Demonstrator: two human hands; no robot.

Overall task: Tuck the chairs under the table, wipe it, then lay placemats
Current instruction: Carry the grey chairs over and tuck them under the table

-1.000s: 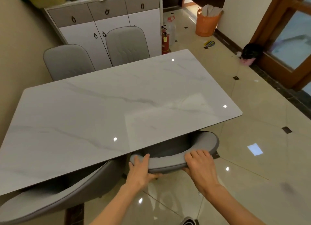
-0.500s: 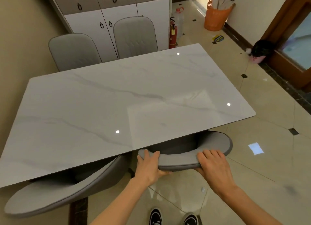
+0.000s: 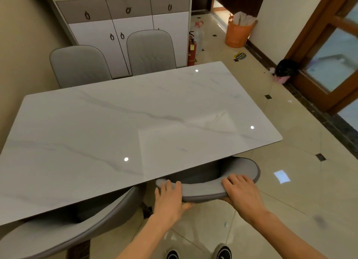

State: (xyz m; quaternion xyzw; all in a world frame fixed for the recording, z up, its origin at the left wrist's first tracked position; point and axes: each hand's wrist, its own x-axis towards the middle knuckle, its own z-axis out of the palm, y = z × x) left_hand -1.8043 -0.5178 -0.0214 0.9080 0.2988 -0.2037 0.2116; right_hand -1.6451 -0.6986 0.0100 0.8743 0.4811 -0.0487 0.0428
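Chair-tucking step in hand, first of the three. Left hand (image 3: 170, 198) and right hand (image 3: 242, 193) both clamped on the curved top edge of the grey padded chair back (image 3: 203, 191) at the near right side of the white marble-patterned counter (image 3: 135, 127): fingers (image 3: 235, 181) draped over the rim, thumbs hooked beneath, so closed around the backrest. Seat already hidden under the counter's near edge, backrest just beside that edge, apparently almost home. A second grey padded chair (image 3: 64, 233) at near left, likewise pushed partly under. Two more grey upholstered chairs at the far side, one (image 3: 79, 65) to the left and one (image 3: 151, 51) to the right, standing close to the far edge; whether fully tucked cannot be told from here.

Next, by judgement: a short final push until the backrest meets the edge, then release and check the remaining chairs. Wiping to follow, yet no cloth and no placemats visible anywhere in view, so fetching needed first. Counter surface bare and glossy, nothing to lift before wiping.
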